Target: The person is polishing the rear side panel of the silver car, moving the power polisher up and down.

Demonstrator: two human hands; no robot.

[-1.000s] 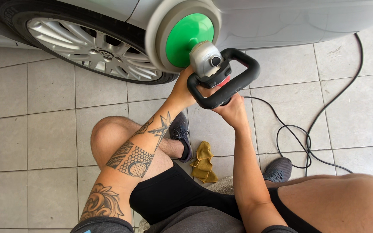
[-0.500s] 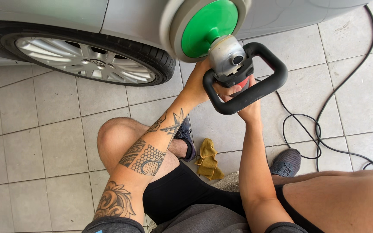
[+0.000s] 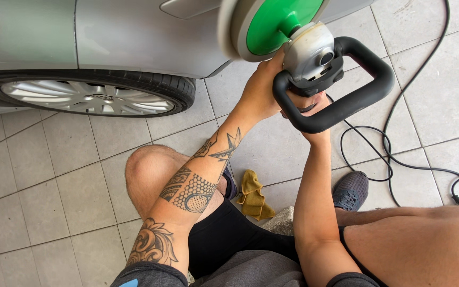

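I hold a polishing machine with a grey head, a black loop handle and a round pad with a green backing plate. The pad presses against the silver car's side panel. My left hand, on a tattooed arm, grips the machine beside the head. My right hand grips it from below, inside the loop handle, and is mostly hidden by the handle. I crouch on the tiled floor with my knees up.
The car's rear wheel with an alloy rim is at the left. A black power cable loops over the grey tiles at the right. A yellow cloth lies between my feet, next to my grey shoe.
The view has shifted: the polisher and both hands now sit higher and further right, and the pad has moved up along the car's panel. The wheel has slid left.
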